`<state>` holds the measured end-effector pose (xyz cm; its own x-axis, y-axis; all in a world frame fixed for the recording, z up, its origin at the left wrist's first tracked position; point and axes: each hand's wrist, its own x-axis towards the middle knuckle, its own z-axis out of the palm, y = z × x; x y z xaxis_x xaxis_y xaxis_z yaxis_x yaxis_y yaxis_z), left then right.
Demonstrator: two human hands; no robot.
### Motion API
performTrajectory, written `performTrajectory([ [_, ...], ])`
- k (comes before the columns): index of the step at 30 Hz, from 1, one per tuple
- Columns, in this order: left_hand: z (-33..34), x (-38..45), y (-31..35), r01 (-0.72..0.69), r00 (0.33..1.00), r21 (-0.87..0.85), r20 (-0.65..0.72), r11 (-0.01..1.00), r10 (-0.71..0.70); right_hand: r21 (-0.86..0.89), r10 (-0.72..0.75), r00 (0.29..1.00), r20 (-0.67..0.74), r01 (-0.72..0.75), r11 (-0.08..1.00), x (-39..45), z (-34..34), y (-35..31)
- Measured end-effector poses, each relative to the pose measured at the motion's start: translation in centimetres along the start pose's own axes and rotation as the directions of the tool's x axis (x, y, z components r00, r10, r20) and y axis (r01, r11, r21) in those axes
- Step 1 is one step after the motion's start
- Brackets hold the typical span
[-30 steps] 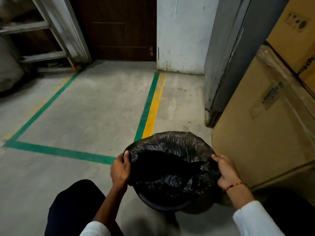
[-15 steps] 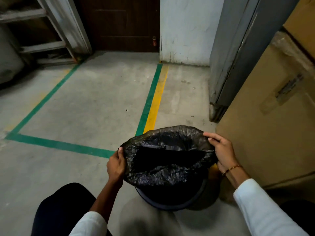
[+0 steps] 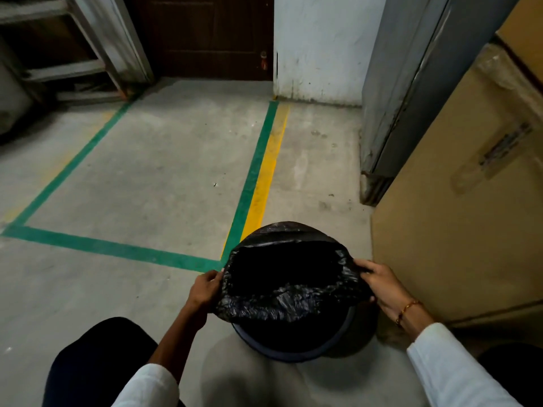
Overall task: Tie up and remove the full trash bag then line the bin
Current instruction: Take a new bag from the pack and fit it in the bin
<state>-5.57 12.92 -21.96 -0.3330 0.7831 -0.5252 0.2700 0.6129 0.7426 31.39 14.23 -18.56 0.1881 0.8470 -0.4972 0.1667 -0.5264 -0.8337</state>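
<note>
— Head view, storeroom floor: black trash bag (image 3: 289, 277) held mouth-up over dark round bin (image 3: 293, 345), beside cardboard box (image 3: 458, 230). Left hand (image 3: 204, 289) pinched shut on the bag's left rim; right hand (image 3: 382, 284) closed over the right rim, fingers curled into the plastic.

— Seated yet?

— Only at the far side, apparently. Near edge bunched and hanging inside the near lip, bare bin rim showing below.

— Risks?

— Thin film tearing if stretched too hard across the rim. One side slipping free while the other is pulled down. Light bin sliding or tipping on the concrete floor (image 3: 147, 177).

— Orientation?

— Mouth upward, tilted slightly toward the camera; opening widest left to right between both grips; length dropping down into the bin, out of sight.
</note>
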Motion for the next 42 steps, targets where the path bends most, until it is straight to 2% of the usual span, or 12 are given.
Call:
performTrajectory([
  [3,-0.3,-1.4,3.0,-0.091,0.991,-0.102,-0.109,0.991,0.08,-0.039,-0.091,0.996,-0.002,0.091,0.995,0.0,-0.2,-0.5],
  [6,-0.6,-1.7,5.8,-0.392,0.896,-0.012,-0.235,0.92,0.378,-0.03,-0.185,0.983,-0.001,0.185,0.982,-0.1,0.0,-1.8],
  [10,0.3,-2.3,9.0,-0.638,0.756,0.132,-0.076,0.759,0.65,-0.113,-0.286,0.958,0.034,0.288,0.951,-0.2,0.6,-2.5],
  [15,2.1,-2.9,11.2,-0.604,0.786,0.1,0.243,0.791,0.569,-0.145,-0.211,0.974,0.084,0.222,0.964,0.3,0.8,-1.8],
  [22,2.2,-0.8,10.5,-0.481,0.866,0.227,0.269,0.847,0.421,-0.261,-0.06,0.977,0.203,0.113,0.959,0.1,0.1,0.9],
  [27,0.6,-1.3,8.6,-0.406,0.898,0.283,0.299,0.869,0.322,-0.481,-0.037,0.959,0.28,0.174,0.859,0.2,-1.0,2.1],
  [30,0.9,-1.9,7.5,-0.456,0.885,0.475,0.157,0.752,0.438,-0.466,-0.129,0.949,0.288,0.256,0.847,-0.2,-1.4,1.5],
  [33,1.1,-4.0,7.7,-0.565,0.667,0.719,0.11,0.404,0.737,-0.469,-0.258,0.942,0.213,0.33,0.819,-0.2,-1.2,1.1],
  [35,1.2,-5.6,8.4,-0.714,0.486,0.665,0.247,0.218,0.838,-0.543,-0.364,0.928,0.077,0.346,0.765,-0.3,-1.2,0.8],
  [36,1.4,-6.3,8.5,-0.771,0.447,0.618,0.352,0.154,0.822,-0.55,-0.44,0.898,0.032,0.383,0.742,-0.6,-1.2,0.4],
  [39,2.1,-6.8,8.1,-0.784,0.57,0.603,0.605,0.148,0.555,-0.551,-0.644,0.764,0.033,0.552,0.626,-2.0,-1.0,-1.3],
  [42,2.5,-6.5,7.7,-0.729,0.681,0.639,0.638,0.246,0.36,-0.501,-0.685,0.696,0.214,0.68,0.535,-4.3,-0.5,-3.5],
])
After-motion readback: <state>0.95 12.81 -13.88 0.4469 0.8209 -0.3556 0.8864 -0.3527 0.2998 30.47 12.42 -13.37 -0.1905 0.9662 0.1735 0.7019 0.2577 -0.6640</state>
